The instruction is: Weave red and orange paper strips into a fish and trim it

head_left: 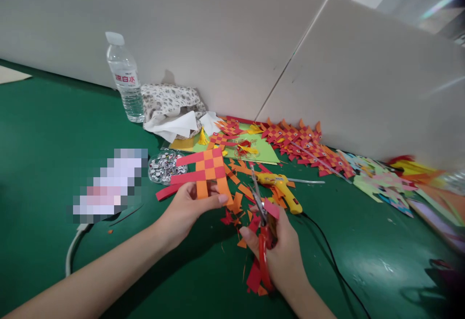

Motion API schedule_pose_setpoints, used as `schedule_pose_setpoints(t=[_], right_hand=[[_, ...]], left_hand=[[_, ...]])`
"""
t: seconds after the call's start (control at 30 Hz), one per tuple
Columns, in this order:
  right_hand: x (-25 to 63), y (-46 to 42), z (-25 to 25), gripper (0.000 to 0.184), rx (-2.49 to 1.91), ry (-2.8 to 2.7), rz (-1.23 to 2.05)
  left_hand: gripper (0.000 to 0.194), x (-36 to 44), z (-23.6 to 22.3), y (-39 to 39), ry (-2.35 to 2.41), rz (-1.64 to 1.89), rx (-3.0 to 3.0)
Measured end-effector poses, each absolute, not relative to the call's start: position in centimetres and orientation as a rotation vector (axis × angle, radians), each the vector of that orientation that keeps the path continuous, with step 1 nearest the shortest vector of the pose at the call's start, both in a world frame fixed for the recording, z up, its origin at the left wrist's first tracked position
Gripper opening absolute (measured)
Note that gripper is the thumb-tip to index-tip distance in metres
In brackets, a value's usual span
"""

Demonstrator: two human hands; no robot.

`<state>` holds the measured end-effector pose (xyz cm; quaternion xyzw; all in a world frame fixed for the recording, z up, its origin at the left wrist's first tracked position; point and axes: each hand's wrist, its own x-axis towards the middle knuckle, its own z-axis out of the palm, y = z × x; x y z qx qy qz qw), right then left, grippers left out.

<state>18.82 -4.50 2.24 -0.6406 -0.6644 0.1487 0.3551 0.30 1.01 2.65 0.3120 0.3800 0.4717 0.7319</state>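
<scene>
Head view: one woven checkerboard of orange and red paper strips (209, 173), clamped between the left hand's (189, 207) thumb and fingers, above the counter (43, 115); its long axis runs crosswise, three loose red strips trailing leftward, its orange edge facing right; one pair of red-handled metal scissors (267, 261), enclosed in the right hand's (286, 246) grip, blades pointing away from the wearer, just right of that edge and apart from it (whether the blades are parted, cannot tell); the right hand is the nearer to the orange edge.

Also listed: one yellow plastic glue gun (283, 186) with black cord, beyond the scissors; one clear plastic water bottle (125, 79), white-capped; one patterned tissue pack (170, 101), beside it; one clear tub of small black-and-white eyes (163, 168), contents too many to count; yellow tassels (203, 136), at least three; orange and red paper scraps (238, 203), uncounted; one heap of orange-and-red woven paper pieces (308, 147), overlapping, number not tellable.
</scene>
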Motion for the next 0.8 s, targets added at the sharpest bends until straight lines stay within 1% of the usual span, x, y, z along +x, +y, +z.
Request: schedule_pose_setpoints(t=[0.1, 0.3, 0.53, 0.8], right_hand=[[18.82, -4.52, 2.25, 0.048, -1.777, -1.78, 0.325], [18.31, -4.6, 2.8, 0.049, -1.883, -1.874, 0.21], [18.05, -4.6, 2.82, 0.046, -1.907, -1.952, 0.23], [17.87, -4.66, 2.97, 0.046, -1.927, -1.953, 0.27]], left_hand=[[0.028, 0.21, 2.92, 1.02, 0.826, 1.087, 0.627], [0.027, 0.16, 2.91, 0.94, 0.748, 1.108, 0.591], [0.032, 0.3, 2.65, 0.74, 0.78, 1.089, 0.589], [0.027, 0.45, 2.67, 0.48, 0.775, 1.07, 0.654]])
